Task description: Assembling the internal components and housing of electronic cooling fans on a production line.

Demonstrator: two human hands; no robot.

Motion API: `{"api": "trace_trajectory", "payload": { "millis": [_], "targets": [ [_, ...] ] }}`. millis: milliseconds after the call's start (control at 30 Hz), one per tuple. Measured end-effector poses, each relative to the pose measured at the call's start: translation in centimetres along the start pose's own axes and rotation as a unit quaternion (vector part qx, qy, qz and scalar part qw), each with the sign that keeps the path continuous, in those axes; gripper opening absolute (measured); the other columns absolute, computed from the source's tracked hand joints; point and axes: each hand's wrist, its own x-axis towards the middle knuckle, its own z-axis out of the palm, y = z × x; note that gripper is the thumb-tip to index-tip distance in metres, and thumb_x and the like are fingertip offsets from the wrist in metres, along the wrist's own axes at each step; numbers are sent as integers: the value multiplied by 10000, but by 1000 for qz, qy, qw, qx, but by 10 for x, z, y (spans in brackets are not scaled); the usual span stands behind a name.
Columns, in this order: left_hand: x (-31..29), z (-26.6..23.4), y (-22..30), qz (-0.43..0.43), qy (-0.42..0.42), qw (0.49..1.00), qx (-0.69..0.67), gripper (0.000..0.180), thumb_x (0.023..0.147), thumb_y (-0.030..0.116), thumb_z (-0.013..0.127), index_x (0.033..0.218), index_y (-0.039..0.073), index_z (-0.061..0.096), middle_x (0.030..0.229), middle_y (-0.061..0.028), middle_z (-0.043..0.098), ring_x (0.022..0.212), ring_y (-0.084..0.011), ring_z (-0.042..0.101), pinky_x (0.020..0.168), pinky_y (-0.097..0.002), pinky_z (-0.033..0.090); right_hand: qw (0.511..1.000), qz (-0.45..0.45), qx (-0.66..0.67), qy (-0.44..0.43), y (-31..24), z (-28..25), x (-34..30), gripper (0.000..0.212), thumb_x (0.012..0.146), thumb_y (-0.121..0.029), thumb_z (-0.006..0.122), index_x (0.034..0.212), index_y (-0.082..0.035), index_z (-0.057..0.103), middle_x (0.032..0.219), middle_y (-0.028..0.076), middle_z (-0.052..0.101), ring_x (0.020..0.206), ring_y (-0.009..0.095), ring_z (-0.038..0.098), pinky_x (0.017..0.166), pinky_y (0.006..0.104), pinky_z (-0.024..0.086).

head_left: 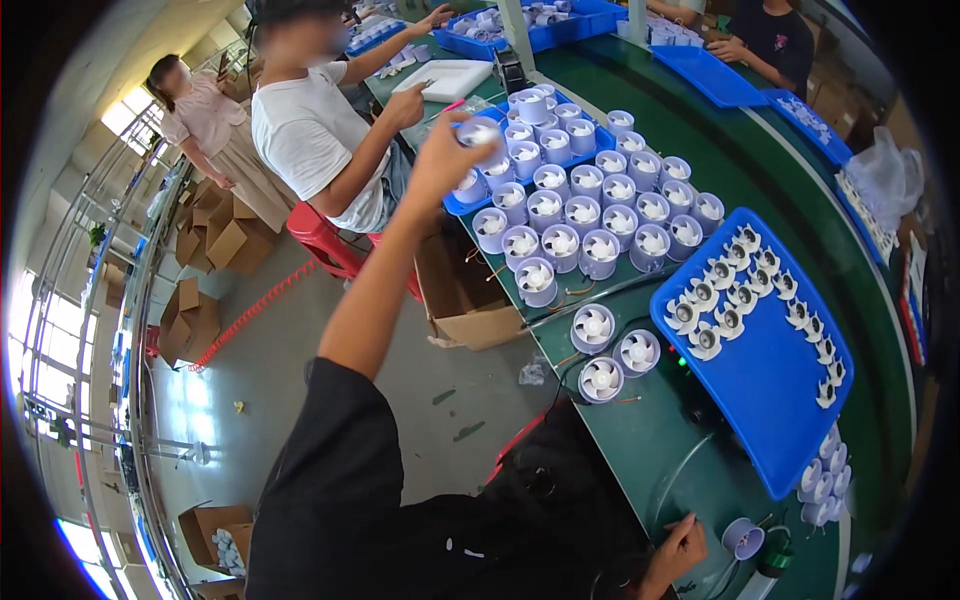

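My left arm reaches far out over the left edge of the green bench. The left hand (445, 160) is closed round a small fan (482, 134) with a pale lavender round housing, above a blue tray (605, 138) heaped with similar fans. My right hand (679, 551) rests low by the bench's near edge, fingers curled in, with nothing visible in them. Beside it lies a lavender fan housing (743, 538) tipped on its side, close to a green-and-white cylindrical tool (768, 572). Three fans with white blades (601, 380) stand apart, mid-bench.
Rows of fans (582, 214) cover the bench next to the tray. A tilted blue tray (760, 400) holds several white fan rotors. A co-worker in a white shirt (305, 135) sits at the left, near a red stool (330, 243) and an open cardboard box (470, 295).
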Motion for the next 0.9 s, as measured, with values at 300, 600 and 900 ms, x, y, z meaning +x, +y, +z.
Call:
{"api": "trace_trajectory", "payload": {
  "millis": [300, 600, 900],
  "targets": [
    [59, -25, -60, -33, -138, 952, 270, 420, 761, 478, 742, 1014, 143, 762, 1070, -120, 715, 1025, -291, 658, 900, -406, 494, 990, -75, -110, 54, -2, -1, -5, 448, 1017, -224, 544, 625, -6, 546, 545, 143, 408, 476, 298, 395, 487, 444, 330],
    [68, 38, -95, -165, -74, 969, 167, 795, 666, 329, 839, 1291, -21, 494, 1233, -272, 621, 1148, -407, 613, 981, -424, 496, 992, -95, -84, 28, -11, -4, 0, 409, 1012, -202, 549, 653, -10, 585, 576, 148, 462, 501, 295, 419, 512, 438, 376],
    [-38, 37, 84, 159, -58, 986, -8, 253, 876, 184, 645, 1076, 31, 663, 969, -181, 710, 935, -328, 685, 815, -407, 526, 992, -89, -83, 35, -8, -2, -9, 383, 1011, -204, 548, 695, -6, 637, 599, 160, 509, 523, 323, 470, 537, 454, 400]
  ]
}}
